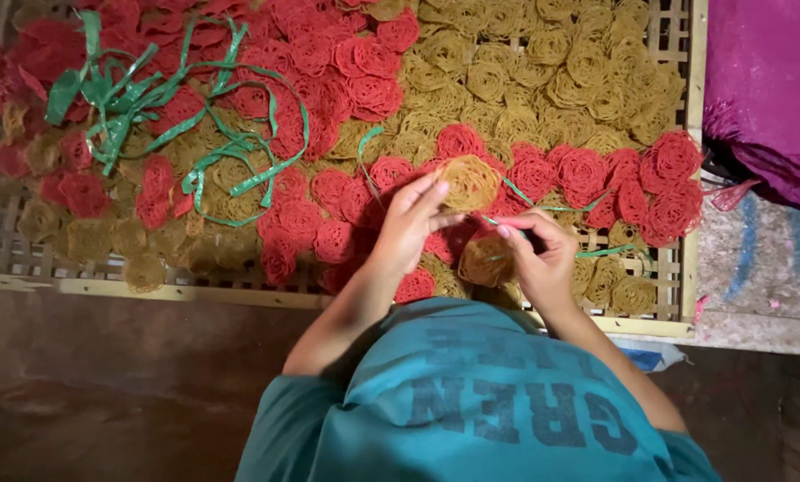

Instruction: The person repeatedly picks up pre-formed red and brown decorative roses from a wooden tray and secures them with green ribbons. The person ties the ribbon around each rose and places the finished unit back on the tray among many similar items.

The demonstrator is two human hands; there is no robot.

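Note:
My left hand (pixel 409 223) pinches a round yellow lacy disc (pixel 468 181) by its lower edge, holding it above a bamboo tray (pixel 194 291). My right hand (pixel 538 254) is just right of it, fingers closed on a thin green plastic strip (pixel 609 252) that trails right across the tray. A second yellow disc (pixel 483 261) lies under and between the hands. Red discs (pixel 587 174) and more yellow discs (pixel 543 62) cover the tray around them.
A tangle of loose green plastic strips (pixel 150 107) lies on the discs at the tray's upper left. Magenta cloth (pixel 766 89) is heaped beyond the tray's right rim. Dark floor (pixel 105 384) runs along the near side, below the tray.

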